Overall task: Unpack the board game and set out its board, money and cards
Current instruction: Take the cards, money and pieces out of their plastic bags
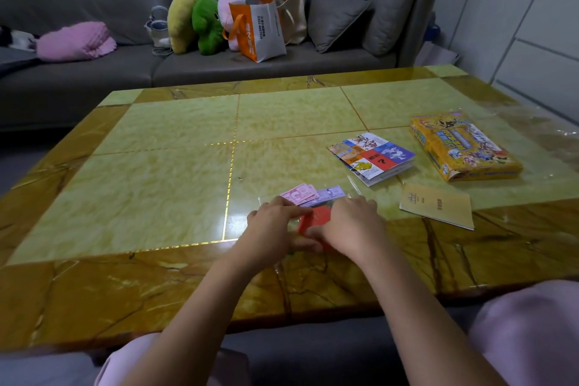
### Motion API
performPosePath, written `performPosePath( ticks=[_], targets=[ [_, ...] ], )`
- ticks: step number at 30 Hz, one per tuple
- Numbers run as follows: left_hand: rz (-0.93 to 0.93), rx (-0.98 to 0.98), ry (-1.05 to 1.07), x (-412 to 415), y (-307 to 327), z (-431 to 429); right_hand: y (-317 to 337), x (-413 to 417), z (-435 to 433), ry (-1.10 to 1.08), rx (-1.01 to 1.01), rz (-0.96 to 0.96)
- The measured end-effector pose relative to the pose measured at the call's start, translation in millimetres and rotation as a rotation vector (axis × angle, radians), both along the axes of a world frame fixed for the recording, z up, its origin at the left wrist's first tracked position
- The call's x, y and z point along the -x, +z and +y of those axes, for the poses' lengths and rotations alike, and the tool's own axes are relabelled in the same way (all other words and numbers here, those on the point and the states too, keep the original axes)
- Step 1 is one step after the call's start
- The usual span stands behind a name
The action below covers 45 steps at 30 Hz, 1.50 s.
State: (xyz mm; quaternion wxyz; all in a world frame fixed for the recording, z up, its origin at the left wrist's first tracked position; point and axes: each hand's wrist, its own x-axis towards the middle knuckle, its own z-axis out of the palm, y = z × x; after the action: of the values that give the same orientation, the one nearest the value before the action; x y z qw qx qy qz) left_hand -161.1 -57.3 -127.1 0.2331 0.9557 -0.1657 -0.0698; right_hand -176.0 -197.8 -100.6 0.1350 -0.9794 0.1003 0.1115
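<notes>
— What can't you make out on the near side of the folded board (372, 157)?
— The red stack (315, 218). The left hand (272, 224) and right hand (352, 222) grip it and cover most of its face. The pink notes (299, 193) and purple notes (329, 194) have print too small to read.
— And to the board's right?
— The yellow box (463, 147) has blurred lettering, and the table (156, 166) runs past the picture's edge there. The beige booklet (438, 205) bears tiny, unreadable print.
</notes>
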Motion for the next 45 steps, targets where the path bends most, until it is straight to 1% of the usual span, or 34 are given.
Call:
performPosePath(
  ticks=[2,4,6,8,14,21,27,30,32,35,39,43,45],
  targets=[
    [0.108,0.02,-0.106,3.9,3.0,6.2,-0.4,-8.1,3.8,-0.012,-0.004,0.07],
    [0.117,-0.031,-0.151,9.2,2.2,8.8,0.1,-17.8,7.0,-0.014,-0.024,0.102],
    [0.083,-0.049,-0.125,12.8,-1.3,7.6,2.4,-28.8,7.2,-0.017,-0.04,0.122],
    [0.068,-0.022,-0.088,15.2,-3.8,5.4,4.7,-40.2,6.7,-0.02,-0.031,0.153],
    [0.057,0.001,-0.051,14.8,-4.2,6.1,-0.4,-62.3,13.6,0.033,0.082,0.233],
    [0.041,0.002,-0.057,14.2,-3.6,6.5,4.8,-58.0,7.6,0.02,0.017,0.205],
    [0.042,-0.003,-0.031,12.2,-5.4,5.4,3.2,-50.9,10.7,-0.001,-0.022,0.057],
    [0.034,-0.005,-0.026,10.6,-6.9,6.3,-2.9,-48.8,15.9,-0.039,-0.08,0.015],
    [0.033,-0.006,-0.022,10.7,-6.6,6.7,-1.8,-49.3,16.6,-0.04,-0.128,0.033],
    [0.027,0.015,-0.017,11.0,-5.9,8.6,2.7,-50.1,12.4,0.027,-0.19,0.088],
    [0.026,0.027,-0.016,9.7,-7.3,13.1,0.2,-53.4,6.2,0.112,-0.261,0.098],
    [0.041,0.033,-0.018,8.0,-6.5,20.4,0.3,-56.2,-3.9,0.034,-0.468,0.072],
    [0.057,0.038,-0.014,6.5,-5.6,24.1,-0.8,-58.4,-12.8,-0.034,-0.646,0.045]
  ],
)
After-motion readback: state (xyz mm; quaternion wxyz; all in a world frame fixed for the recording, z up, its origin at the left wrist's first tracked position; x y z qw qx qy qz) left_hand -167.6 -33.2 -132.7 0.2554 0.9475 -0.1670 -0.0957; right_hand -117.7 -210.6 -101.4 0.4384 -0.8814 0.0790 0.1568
